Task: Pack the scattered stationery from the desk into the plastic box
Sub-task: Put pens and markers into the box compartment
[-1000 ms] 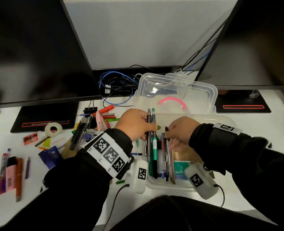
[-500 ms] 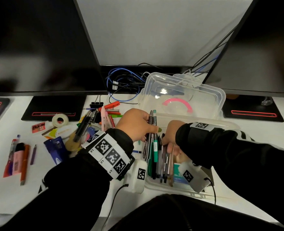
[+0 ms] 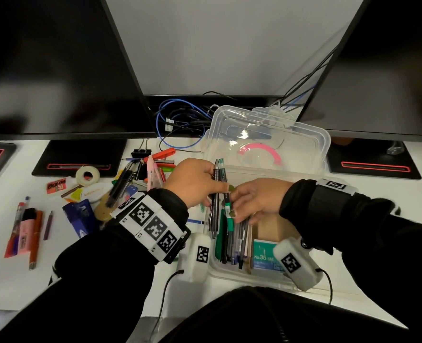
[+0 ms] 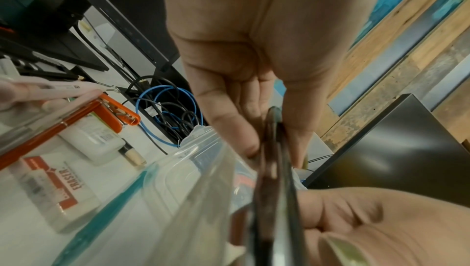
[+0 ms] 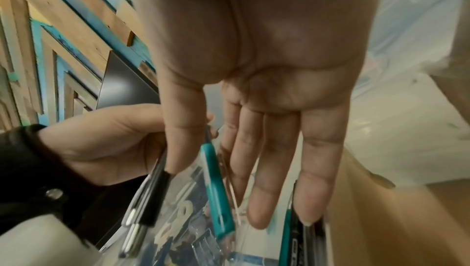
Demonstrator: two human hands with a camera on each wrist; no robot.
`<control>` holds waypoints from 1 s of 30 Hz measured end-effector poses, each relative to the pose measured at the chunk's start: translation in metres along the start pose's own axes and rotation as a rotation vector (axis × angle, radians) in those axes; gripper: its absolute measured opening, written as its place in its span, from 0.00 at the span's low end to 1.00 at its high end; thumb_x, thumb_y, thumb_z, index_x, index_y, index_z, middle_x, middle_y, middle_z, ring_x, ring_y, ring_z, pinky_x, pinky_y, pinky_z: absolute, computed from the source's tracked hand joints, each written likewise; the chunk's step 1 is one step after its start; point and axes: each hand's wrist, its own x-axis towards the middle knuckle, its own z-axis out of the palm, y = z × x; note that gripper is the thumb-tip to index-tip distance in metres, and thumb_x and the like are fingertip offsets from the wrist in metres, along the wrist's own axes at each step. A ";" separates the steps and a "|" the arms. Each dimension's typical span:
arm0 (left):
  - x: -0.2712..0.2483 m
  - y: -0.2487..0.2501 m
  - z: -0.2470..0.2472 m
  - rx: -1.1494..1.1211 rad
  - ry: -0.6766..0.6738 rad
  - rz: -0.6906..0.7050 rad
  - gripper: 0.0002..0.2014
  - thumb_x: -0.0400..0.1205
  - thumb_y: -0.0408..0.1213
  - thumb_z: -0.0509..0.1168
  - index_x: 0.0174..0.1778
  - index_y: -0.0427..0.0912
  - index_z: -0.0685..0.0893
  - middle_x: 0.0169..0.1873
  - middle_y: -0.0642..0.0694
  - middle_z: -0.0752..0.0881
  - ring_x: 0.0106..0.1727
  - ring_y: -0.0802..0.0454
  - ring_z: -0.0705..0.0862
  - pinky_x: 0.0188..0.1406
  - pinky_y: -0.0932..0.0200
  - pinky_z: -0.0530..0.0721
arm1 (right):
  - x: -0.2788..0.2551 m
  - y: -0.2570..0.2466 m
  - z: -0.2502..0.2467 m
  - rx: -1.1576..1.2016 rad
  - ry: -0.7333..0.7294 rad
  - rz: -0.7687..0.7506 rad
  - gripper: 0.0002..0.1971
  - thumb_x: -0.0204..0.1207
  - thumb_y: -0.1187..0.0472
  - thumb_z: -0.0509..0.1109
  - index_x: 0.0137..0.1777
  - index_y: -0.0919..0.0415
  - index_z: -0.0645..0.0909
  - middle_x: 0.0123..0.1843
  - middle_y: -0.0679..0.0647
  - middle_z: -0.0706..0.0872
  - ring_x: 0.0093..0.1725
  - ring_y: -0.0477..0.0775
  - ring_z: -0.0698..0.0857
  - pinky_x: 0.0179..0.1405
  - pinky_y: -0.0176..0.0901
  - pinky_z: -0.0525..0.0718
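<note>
The clear plastic box (image 3: 229, 271) sits in front of me with its lid (image 3: 267, 134) propped up behind it. Several pens (image 3: 241, 241) lie along its left side. My left hand (image 3: 211, 180) grips a black pen (image 3: 215, 209) and a green pen (image 3: 222, 169) over the box's left wall; the wrist view shows thumb and fingers of the left hand (image 4: 267, 145) pinching them. My right hand (image 3: 239, 206) reaches left with straight fingers laid over the pens in the box. In the right wrist view the green pen (image 5: 218, 194) runs between thumb and index finger of the right hand (image 5: 229, 169).
A teal staples box (image 3: 264, 256) and a brown card lie in the box's right half. Left of the box is a heap of loose stationery (image 3: 130, 184), a tape roll (image 3: 88, 175), an eraser (image 3: 56, 186) and a pink highlighter with pens (image 3: 26, 231). Monitors and cables stand behind.
My right hand has uncurled and stretched left across the pens in the box toward the green pen. The left hand still holds its two pens in about the same place.
</note>
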 end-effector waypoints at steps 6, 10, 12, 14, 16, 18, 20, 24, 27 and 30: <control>-0.004 0.000 0.005 -0.077 0.015 0.029 0.13 0.69 0.39 0.78 0.46 0.38 0.87 0.35 0.39 0.89 0.26 0.49 0.83 0.36 0.48 0.87 | -0.005 0.007 -0.003 0.015 -0.033 -0.026 0.02 0.77 0.64 0.69 0.45 0.58 0.78 0.47 0.53 0.90 0.49 0.58 0.87 0.63 0.53 0.82; -0.008 -0.001 0.007 -0.113 0.051 0.046 0.16 0.71 0.39 0.77 0.53 0.42 0.87 0.29 0.51 0.80 0.30 0.49 0.84 0.39 0.49 0.89 | -0.021 0.006 -0.024 -0.206 0.132 -0.028 0.07 0.73 0.60 0.74 0.46 0.54 0.77 0.42 0.56 0.91 0.43 0.59 0.90 0.50 0.49 0.86; -0.010 -0.002 0.008 -0.112 0.047 0.059 0.17 0.72 0.39 0.76 0.56 0.41 0.87 0.28 0.54 0.77 0.31 0.51 0.83 0.42 0.47 0.89 | -0.032 0.003 -0.034 -0.281 0.221 -0.018 0.08 0.73 0.61 0.75 0.44 0.53 0.77 0.37 0.56 0.90 0.36 0.56 0.89 0.40 0.44 0.87; -0.011 -0.003 0.008 -0.082 0.052 0.073 0.17 0.74 0.38 0.75 0.58 0.42 0.86 0.25 0.58 0.75 0.29 0.54 0.81 0.40 0.53 0.89 | -0.043 0.000 -0.043 -0.377 0.293 0.016 0.05 0.74 0.60 0.74 0.45 0.53 0.80 0.32 0.52 0.88 0.29 0.51 0.85 0.34 0.39 0.86; -0.010 -0.005 0.008 -0.039 0.081 0.099 0.18 0.74 0.40 0.75 0.59 0.43 0.85 0.22 0.59 0.75 0.28 0.58 0.80 0.37 0.59 0.88 | -0.051 -0.003 -0.048 -0.476 0.361 0.058 0.03 0.74 0.58 0.74 0.46 0.52 0.84 0.32 0.50 0.86 0.28 0.49 0.83 0.35 0.37 0.85; -0.007 -0.006 0.007 0.056 0.117 0.134 0.19 0.73 0.43 0.75 0.60 0.46 0.85 0.27 0.56 0.76 0.32 0.59 0.78 0.39 0.64 0.83 | -0.053 -0.003 -0.050 -0.616 0.413 0.082 0.05 0.75 0.57 0.73 0.48 0.53 0.86 0.32 0.46 0.83 0.28 0.45 0.80 0.31 0.31 0.79; -0.007 -0.007 0.006 0.134 0.126 0.155 0.19 0.72 0.45 0.75 0.58 0.49 0.83 0.30 0.53 0.77 0.32 0.60 0.76 0.35 0.69 0.74 | -0.050 -0.006 -0.047 -0.790 0.434 0.076 0.07 0.76 0.56 0.71 0.50 0.53 0.87 0.33 0.41 0.78 0.32 0.42 0.76 0.31 0.29 0.70; -0.007 -0.006 0.007 0.162 0.110 0.170 0.19 0.70 0.45 0.77 0.54 0.49 0.80 0.31 0.49 0.80 0.32 0.56 0.77 0.37 0.62 0.76 | -0.035 -0.015 -0.027 -1.028 0.319 -0.008 0.11 0.76 0.55 0.71 0.56 0.51 0.88 0.35 0.40 0.72 0.42 0.44 0.75 0.34 0.29 0.67; -0.006 -0.008 0.008 0.183 0.076 0.163 0.17 0.71 0.45 0.76 0.52 0.49 0.81 0.32 0.48 0.82 0.33 0.55 0.78 0.38 0.63 0.76 | -0.019 -0.019 -0.009 -1.089 0.223 -0.057 0.13 0.77 0.60 0.69 0.60 0.54 0.85 0.39 0.41 0.71 0.43 0.44 0.76 0.35 0.29 0.70; -0.005 -0.010 0.007 0.185 0.054 0.165 0.15 0.72 0.44 0.76 0.52 0.49 0.82 0.31 0.50 0.82 0.30 0.59 0.77 0.34 0.66 0.73 | -0.003 -0.023 0.006 -0.972 0.185 0.024 0.15 0.76 0.64 0.70 0.61 0.65 0.78 0.46 0.51 0.76 0.49 0.52 0.78 0.45 0.40 0.76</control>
